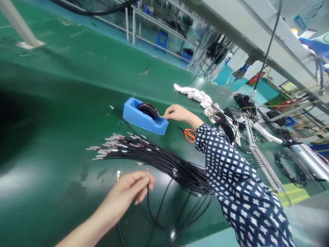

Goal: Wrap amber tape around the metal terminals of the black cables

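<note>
My left hand [132,185] pinches a thin black cable [148,204] near its end, thumb against fingers, in front of a large bundle of black cables [164,159]. The bundle's ends carry silvery tips and point left. Farther back, my right hand [177,112] is closed at the front end of a blue tape dispenser [144,125], fingertips on the free end of the tape. A dark roll of tape [147,110] sits in the dispenser. Orange-handled snips [189,134] lie just right of the dispenser, near my right wrist.
A crumpled white cloth [195,94] lies behind my right hand, with more cables [223,120] beside it. A slotted metal rail [264,164] and a silver cylinder [311,159] are at the right. One loose cable [120,115] lies left of the dispenser on the green tabletop [64,130].
</note>
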`<action>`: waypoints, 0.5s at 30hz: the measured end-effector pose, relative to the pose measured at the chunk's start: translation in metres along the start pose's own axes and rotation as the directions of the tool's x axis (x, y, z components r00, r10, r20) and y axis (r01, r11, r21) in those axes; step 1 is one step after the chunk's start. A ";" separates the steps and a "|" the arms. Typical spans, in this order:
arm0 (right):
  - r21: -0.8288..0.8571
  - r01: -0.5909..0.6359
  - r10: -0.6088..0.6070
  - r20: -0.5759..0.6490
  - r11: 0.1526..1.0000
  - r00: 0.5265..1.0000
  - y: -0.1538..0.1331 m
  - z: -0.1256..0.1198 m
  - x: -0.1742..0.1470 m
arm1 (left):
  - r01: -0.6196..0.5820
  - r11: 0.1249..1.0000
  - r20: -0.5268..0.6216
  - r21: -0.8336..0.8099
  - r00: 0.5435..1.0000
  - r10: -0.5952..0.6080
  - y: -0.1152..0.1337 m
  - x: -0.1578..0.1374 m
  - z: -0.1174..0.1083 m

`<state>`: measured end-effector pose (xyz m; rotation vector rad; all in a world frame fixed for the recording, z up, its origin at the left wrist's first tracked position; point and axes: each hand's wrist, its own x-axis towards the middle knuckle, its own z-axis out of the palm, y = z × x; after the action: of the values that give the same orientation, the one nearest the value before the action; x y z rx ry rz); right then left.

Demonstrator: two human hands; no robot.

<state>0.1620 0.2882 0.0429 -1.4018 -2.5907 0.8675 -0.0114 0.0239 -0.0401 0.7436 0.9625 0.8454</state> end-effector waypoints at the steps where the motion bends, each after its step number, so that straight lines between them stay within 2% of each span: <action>1: 0.022 -0.016 0.016 -0.001 1.000 1.000 -0.001 -0.002 0.000 | 0.002 1.000 0.000 0.001 1.000 -0.002 0.000 0.000 0.000; 7: 0.086 -0.095 0.095 0.002 0.992 0.995 0.009 -0.011 -0.012 | 0.005 1.000 0.018 0.016 1.000 -0.005 -0.003 -0.001 -0.003; 15: 0.167 -0.163 0.164 0.008 0.972 0.986 0.020 -0.002 -0.021 | 0.021 0.999 0.012 0.033 1.000 -0.021 -0.005 0.002 -0.004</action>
<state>0.1901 0.2811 0.0387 -1.5821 -2.3593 1.0727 -0.0129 0.0235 -0.0466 0.7653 0.9733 0.8072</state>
